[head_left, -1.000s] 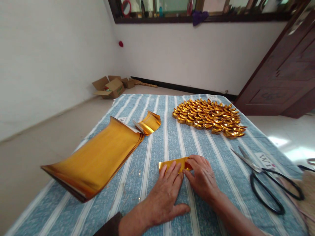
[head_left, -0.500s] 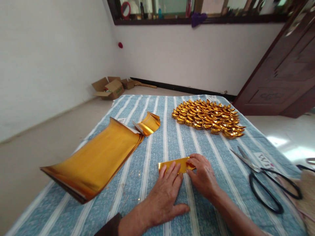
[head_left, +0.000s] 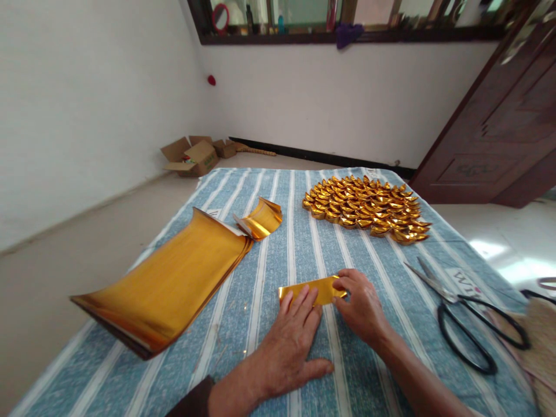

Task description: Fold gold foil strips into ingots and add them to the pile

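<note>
A small folded strip of gold foil paper (head_left: 319, 287) lies on the blue striped cloth (head_left: 278, 243) just in front of me. My left hand (head_left: 289, 341) lies flat with its fingers pressing the strip's near left part. The fingers of my right hand (head_left: 360, 304) pinch the strip's right end. A stack of large gold foil sheets (head_left: 169, 284) lies curled to my left, with a smaller curled gold piece (head_left: 263, 218) beyond it. A heap of several folded gold ingots (head_left: 367, 208) sits at the far right.
Black-handled scissors (head_left: 464, 318) lie on the cloth to the right, beside a woven mat edge (head_left: 541, 347). Open cardboard boxes (head_left: 193, 155) stand on the floor by the far wall. A dark wooden door (head_left: 499, 127) is at the right.
My right hand has slid a little to the right along the gold strip, uncovering more of its right end. My left hand has stayed pressed in place.
</note>
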The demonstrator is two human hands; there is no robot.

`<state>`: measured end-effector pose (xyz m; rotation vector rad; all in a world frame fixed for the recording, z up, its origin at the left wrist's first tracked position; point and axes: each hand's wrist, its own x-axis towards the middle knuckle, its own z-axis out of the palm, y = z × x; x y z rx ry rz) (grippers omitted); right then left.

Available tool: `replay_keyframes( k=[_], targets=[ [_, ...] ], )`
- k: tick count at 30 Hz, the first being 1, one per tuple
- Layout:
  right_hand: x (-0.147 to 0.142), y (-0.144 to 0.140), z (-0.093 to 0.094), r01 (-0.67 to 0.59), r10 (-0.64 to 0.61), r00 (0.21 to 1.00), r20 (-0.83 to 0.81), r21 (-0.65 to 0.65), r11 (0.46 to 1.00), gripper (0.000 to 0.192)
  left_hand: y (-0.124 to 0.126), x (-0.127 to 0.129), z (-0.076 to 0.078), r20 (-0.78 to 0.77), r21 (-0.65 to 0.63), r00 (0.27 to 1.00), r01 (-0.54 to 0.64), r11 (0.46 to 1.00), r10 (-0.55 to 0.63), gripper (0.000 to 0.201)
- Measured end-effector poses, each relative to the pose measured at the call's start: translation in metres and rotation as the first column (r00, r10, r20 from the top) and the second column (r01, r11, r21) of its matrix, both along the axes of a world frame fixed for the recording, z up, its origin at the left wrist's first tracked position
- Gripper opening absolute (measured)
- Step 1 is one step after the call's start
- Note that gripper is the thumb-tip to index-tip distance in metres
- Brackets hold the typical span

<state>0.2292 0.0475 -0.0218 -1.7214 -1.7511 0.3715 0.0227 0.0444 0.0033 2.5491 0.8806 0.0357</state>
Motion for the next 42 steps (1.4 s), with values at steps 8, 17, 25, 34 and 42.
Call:
replay_keyframes(
  k=[8,17,25,34,42],
  targets=[
    [0.003,0.001,0.004,0.033,-0.030,0.998,0.047,-0.057,0.998,0.013,0.001,0.002,0.004,-0.030,-0.013,1.000,0.003,1.000,-0.003,0.086],
    [0.010,0.003,0.005,0.058,-0.051,0.996,0.068,-0.100,0.993,0.016,0.000,0.000,-0.001,0.026,0.015,1.000,0.000,1.000,-0.001,0.085],
    [0.023,0.005,0.001,0.020,-0.017,0.996,0.084,-0.032,0.999,0.018,0.000,0.000,0.000,0.027,0.012,1.000,-0.008,1.000,0.008,0.086],
    [-0.013,-0.007,0.001,-0.208,0.180,0.977,0.112,0.346,0.915,0.032,0.001,0.001,-0.001,0.045,-0.017,0.999,0.004,1.000,-0.003,0.093],
    [-0.023,-0.005,-0.019,-0.284,0.276,0.926,0.259,-0.009,0.959,0.045,0.001,0.003,0.003,0.031,-0.003,0.999,-0.012,1.000,0.012,0.087]
  ],
)
